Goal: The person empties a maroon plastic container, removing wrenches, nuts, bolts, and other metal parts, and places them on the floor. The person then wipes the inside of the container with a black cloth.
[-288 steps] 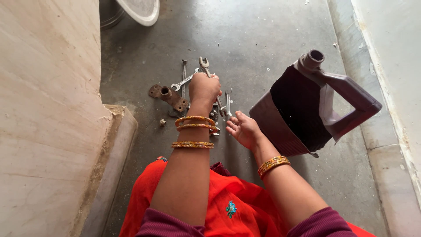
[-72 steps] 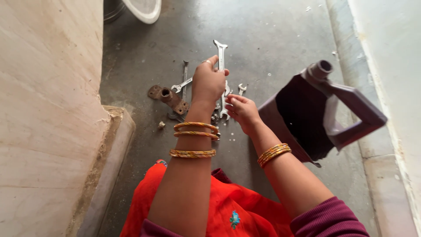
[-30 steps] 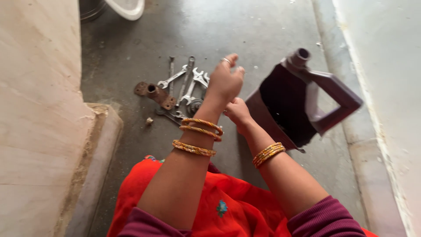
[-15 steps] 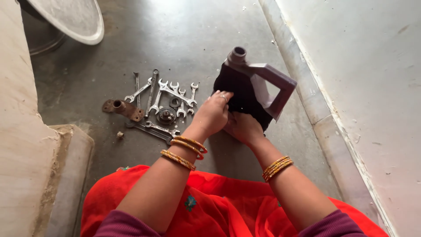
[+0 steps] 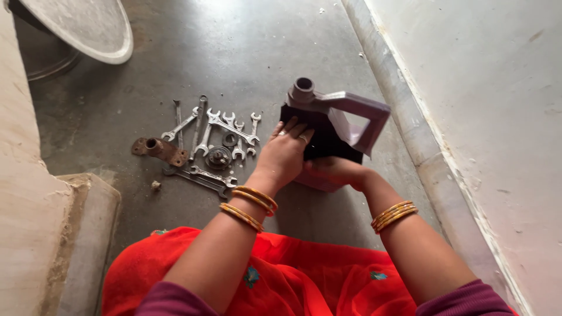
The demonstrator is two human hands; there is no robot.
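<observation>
A purple plastic jug with one side cut away stands tilted on the concrete floor, spout up, handle toward the wall. My left hand lies over the cut edge, fingers reaching into the dark opening. My right hand grips the jug's lower edge from beneath. Both wrists carry orange bangles. Several steel wrenches lie spread on the floor left of the jug, apart from both hands.
Beside the wrenches lie a rusty pipe flange and a round metal part. A stone step rises at the left, a round metal lid sits at the top left, and a pale wall runs along the right.
My left hand put down the long wrench it held and moved right onto the jug. The jug has come closer, and my right hand has shifted under its lower edge.
</observation>
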